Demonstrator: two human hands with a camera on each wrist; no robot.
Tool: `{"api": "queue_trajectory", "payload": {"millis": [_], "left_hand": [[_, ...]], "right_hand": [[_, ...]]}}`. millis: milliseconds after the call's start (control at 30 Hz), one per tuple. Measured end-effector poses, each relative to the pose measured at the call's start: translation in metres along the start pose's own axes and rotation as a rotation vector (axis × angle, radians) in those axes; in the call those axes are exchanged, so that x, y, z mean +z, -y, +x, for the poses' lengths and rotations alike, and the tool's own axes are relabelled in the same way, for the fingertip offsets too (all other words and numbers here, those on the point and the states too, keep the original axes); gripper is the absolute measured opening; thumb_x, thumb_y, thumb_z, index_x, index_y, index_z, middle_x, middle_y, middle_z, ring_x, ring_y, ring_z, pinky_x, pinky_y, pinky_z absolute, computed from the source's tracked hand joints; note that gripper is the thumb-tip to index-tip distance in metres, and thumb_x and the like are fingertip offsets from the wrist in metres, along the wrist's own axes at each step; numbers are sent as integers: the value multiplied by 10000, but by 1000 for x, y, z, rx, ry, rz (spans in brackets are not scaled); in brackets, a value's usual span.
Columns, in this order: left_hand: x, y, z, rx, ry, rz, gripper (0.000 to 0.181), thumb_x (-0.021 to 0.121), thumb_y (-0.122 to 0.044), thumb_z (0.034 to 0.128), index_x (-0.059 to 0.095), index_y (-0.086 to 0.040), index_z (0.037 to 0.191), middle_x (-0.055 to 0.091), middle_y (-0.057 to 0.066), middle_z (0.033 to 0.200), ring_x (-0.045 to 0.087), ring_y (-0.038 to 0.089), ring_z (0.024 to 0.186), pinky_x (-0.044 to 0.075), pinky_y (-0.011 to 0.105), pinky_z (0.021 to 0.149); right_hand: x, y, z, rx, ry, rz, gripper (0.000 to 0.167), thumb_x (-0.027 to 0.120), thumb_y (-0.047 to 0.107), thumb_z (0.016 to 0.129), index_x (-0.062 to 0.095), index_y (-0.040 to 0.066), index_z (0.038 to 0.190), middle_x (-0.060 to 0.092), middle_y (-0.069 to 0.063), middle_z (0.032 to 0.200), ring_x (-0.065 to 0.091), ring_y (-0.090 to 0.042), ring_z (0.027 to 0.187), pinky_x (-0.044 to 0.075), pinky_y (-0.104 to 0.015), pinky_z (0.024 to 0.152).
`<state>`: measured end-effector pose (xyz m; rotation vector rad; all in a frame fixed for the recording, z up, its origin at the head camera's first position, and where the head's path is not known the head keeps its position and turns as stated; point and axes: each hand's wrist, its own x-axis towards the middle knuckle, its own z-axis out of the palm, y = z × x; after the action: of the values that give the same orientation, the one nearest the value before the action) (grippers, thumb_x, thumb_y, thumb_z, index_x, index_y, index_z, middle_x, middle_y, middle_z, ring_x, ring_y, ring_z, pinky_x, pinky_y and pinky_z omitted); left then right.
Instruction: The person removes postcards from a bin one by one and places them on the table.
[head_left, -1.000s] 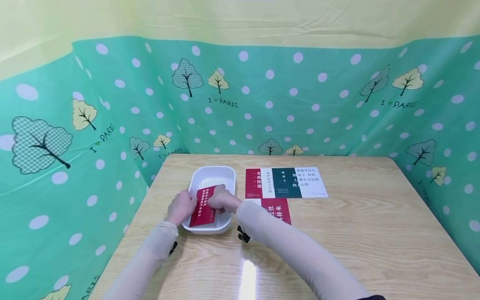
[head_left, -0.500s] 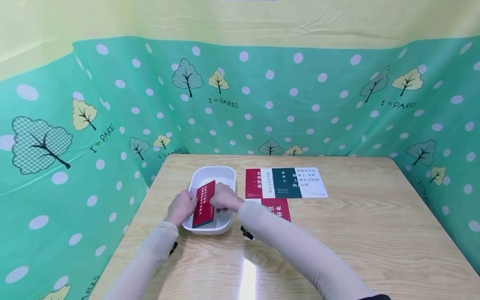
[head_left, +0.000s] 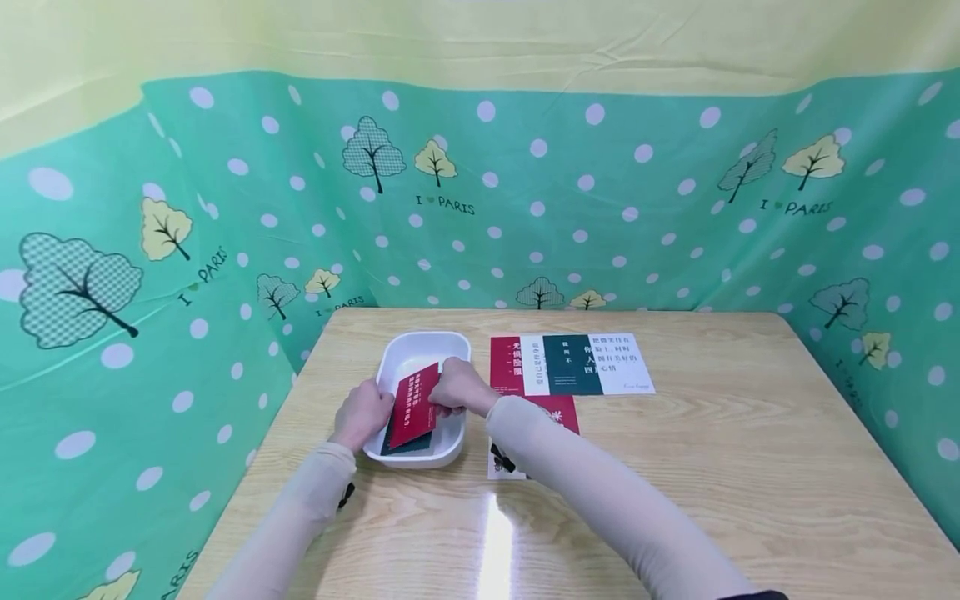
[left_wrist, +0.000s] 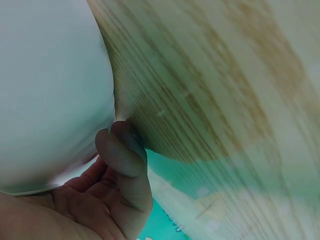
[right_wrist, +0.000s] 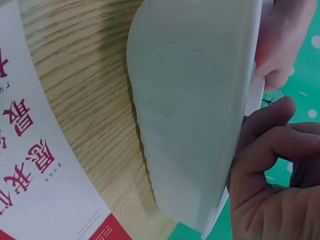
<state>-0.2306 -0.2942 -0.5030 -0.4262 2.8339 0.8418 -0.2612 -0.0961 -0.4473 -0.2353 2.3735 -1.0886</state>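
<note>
A white plastic tub (head_left: 450,446) stands on the left part of the table. My left hand (head_left: 363,414) grips its left rim; in the left wrist view the curled fingertips meet beside the tub's outer wall (left_wrist: 55,85). Inside the tub, my right hand (head_left: 459,387) pinches the right edge of a red card (head_left: 414,408) printed with white characters. The card is tilted. Below it a dark green card (head_left: 411,447) shows at the tub's near end. The right wrist view has the fingers (right_wrist: 260,155) bent over the rim, the card hidden behind the wall.
Right of the tub lies a row of printed cards, with red, white, dark green (head_left: 573,367) and white (head_left: 624,364) faces. A nearer red card (head_left: 558,407) and white card (head_left: 504,472) lie partly under the right forearm. A green patterned curtain (head_left: 540,200) surrounds the table.
The red card has shifted slightly right with my right hand, uncovering the dark green card below. The right forearm has moved a little right. My left hand stays on the rim.
</note>
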Motion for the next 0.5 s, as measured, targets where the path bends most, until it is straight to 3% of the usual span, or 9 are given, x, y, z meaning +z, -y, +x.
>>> {"api": "queue_trajectory", "payload": {"millis": [233,500], "left_hand": [[1,0,-4,-33,17,-34,449,482,-183,1071,502,120,1402,659,248,1173,677,325,959,621,470,851],[0,-1,-2,-13,2,-17,407,482,-182,1061,546,116,1331,669,208,1054,664,290,875,608,408,745]], "right_hand": [[1,-3,-3,14,34,51,173,754,93,972,726,15,820,708,-112,669,688,-209,591,431,-207,442],[-4,-5,-6,-15,6,59,213,745,115,984,731,54,780,703,-93,676,616,-139,525,441,-212,457]]}}
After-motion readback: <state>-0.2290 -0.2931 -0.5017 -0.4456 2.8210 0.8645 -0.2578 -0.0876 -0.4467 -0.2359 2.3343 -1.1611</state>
